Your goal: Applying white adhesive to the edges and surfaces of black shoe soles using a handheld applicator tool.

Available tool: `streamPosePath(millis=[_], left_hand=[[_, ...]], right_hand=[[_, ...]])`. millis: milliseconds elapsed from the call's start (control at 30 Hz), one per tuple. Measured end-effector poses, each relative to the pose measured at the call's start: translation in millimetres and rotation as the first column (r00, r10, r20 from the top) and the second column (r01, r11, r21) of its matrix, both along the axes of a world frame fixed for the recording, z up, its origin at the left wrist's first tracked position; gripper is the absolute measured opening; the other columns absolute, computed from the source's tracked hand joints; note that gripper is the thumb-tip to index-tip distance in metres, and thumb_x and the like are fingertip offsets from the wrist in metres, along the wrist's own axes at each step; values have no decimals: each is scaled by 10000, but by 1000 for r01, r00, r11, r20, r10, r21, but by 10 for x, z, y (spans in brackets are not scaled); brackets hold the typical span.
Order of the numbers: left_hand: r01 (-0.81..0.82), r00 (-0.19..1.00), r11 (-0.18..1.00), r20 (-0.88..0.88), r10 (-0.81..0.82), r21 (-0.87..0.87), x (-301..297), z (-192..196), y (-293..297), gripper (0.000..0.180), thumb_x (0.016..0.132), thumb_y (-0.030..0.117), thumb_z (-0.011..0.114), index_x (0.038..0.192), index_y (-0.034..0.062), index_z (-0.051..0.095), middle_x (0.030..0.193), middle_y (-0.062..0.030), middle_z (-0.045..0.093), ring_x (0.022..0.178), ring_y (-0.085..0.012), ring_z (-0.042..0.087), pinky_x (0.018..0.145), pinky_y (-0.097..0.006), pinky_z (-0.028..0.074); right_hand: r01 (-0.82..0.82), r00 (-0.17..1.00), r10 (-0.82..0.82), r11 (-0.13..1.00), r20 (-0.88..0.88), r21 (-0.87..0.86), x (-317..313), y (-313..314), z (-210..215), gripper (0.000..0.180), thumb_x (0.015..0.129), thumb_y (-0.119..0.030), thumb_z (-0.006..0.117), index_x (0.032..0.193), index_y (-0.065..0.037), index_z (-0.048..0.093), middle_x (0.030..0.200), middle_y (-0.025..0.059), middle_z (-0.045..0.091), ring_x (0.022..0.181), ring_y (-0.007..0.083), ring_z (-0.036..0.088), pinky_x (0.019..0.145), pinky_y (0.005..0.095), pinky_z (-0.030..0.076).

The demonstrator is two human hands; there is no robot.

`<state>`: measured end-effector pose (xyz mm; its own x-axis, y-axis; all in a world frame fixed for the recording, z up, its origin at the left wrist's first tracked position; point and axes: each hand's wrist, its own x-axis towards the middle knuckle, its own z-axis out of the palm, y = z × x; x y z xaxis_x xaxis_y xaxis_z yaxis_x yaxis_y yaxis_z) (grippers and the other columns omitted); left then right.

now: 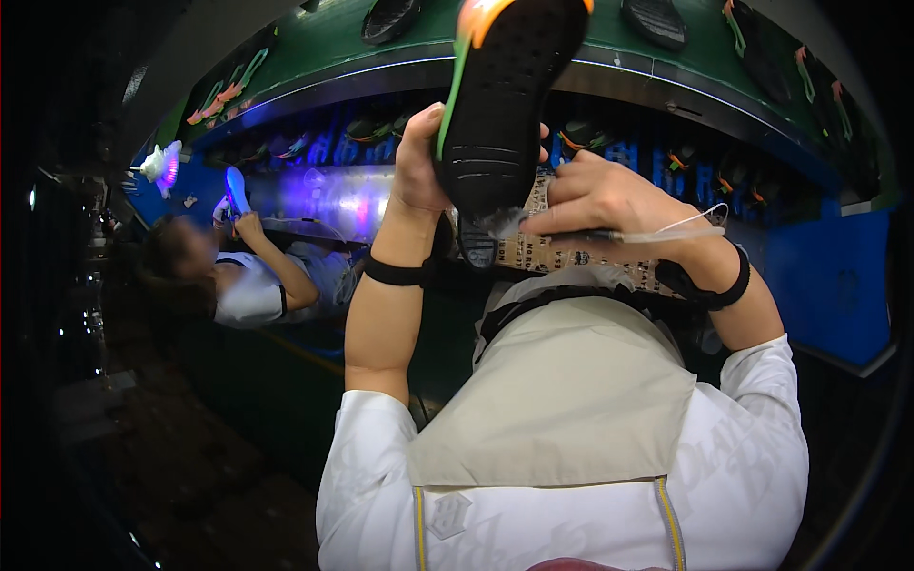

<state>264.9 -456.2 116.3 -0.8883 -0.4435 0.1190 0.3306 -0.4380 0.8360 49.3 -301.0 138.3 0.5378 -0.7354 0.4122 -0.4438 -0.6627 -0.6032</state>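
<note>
My left hand point(419, 167) is closed around the side of a shoe point(495, 114) held up in front of me. Its black underside faces me, and orange and green show along its upper edge. In my right hand point(600, 195) is a brush point(657, 236) with a pale translucent handle, a thin tube or cord curving at its end. The brush's whitish bristles touch or nearly touch the shoe's lower end. Below that end, a dark ridged sole point(478, 247) is partly hidden by the shoe.
A green conveyor point(590, 29) crosses the far side, carrying dark soles point(657, 21) and colourful uppers point(228, 90). More shoes point(581, 135) sit on a lower shelf. Printed brown wrapping point(533, 249) lies beneath my hands. At left, a co-worker point(262, 285) holds a blue-lit sole; a blue panel point(828, 285) stands right.
</note>
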Motion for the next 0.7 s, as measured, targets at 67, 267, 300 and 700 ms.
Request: streamPosePath(millis=[67, 267, 300, 700], left_hand=[[-20, 995, 999, 98, 25, -51, -18, 23, -28, 829, 1048, 545, 361, 1490, -146, 489, 1315, -370, 661, 1108, -441, 738, 961, -508, 638], [15, 981, 999, 192, -7, -39, -69, -29, -242, 638, 1087, 412, 418, 1416, -108, 590, 1257, -298, 725, 1066, -357, 768, 961, -449, 640], [13, 979, 1000, 204, -13, 0, -87, -45, -278, 582, 1094, 377, 440, 1387, -95, 617, 1238, -270, 740, 1051, -329, 772, 947, -432, 643], [8, 958, 989, 283, -49, 147, -13, -73, -417, 359, 1097, 267, 549, 1242, -16, 716, 1127, -138, 791, 948, -197, 774, 862, -327, 633]], right_hand=[[-169, 984, 167, 985, 62, 28, -12, -10, -26, 410, 823, -89, 863, 1226, -119, 794, 915, 68, 703, 925, 286, 656, 896, 432, 489], [29, 999, -30, 999, -34, -34, -32, -21, -57, 385, 837, -92, 855, 1216, -125, 795, 965, 55, 724, 975, 286, 670, 959, 443, 491], [-26, 998, 22, 998, -65, -62, -34, -24, -48, 381, 842, -91, 853, 1216, -123, 794, 970, 54, 724, 959, 281, 666, 940, 438, 495], [144, 989, -141, 987, -35, 74, -3, -97, -30, 325, 896, -170, 821, 1217, -127, 791, 1026, 58, 739, 1053, 271, 687, 928, 421, 491]])
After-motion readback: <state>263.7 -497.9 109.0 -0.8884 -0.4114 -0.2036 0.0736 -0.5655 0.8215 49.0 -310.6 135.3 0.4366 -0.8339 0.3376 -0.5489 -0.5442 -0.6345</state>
